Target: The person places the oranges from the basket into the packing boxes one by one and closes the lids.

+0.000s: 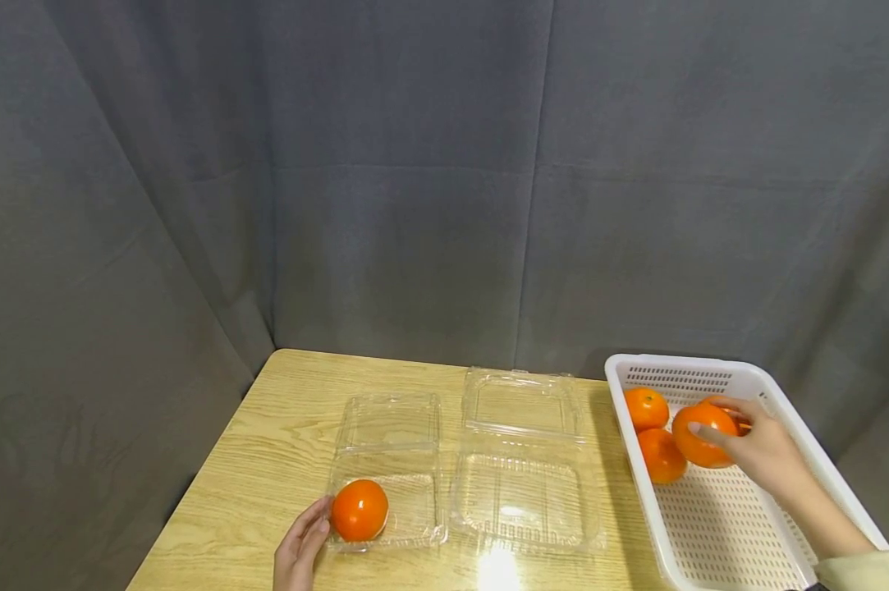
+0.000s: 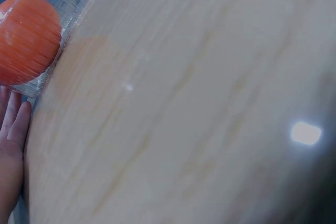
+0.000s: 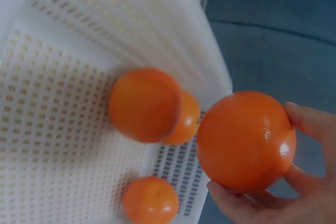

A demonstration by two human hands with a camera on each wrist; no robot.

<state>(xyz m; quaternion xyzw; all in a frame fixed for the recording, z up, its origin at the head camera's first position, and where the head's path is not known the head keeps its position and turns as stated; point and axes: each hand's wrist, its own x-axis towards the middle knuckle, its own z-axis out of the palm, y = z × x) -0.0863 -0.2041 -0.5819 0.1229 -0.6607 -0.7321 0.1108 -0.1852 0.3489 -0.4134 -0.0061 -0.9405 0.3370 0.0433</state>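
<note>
My right hand (image 1: 765, 451) grips an orange (image 1: 698, 437) over the white plastic basket (image 1: 662, 546). In the right wrist view that orange (image 3: 245, 141) sits between the thumb and fingers, above the other fruit. At the left, an orange (image 1: 360, 510) lies in the near left part of an opened clear clamshell box (image 1: 414, 513). My left hand (image 1: 301, 546) is beside this box, its fingertips right at the left wall. The left wrist view shows its fingers (image 2: 11, 114) extended under the box's edge.
Inside the basket lie more oranges (image 1: 646, 409), one partly behind my right hand. A second clear clamshell box (image 1: 521, 501), its lid folded back, stands between the first box and the basket. Grey curtains (image 1: 414, 205) hang behind and left of the wooden table (image 1: 215, 509).
</note>
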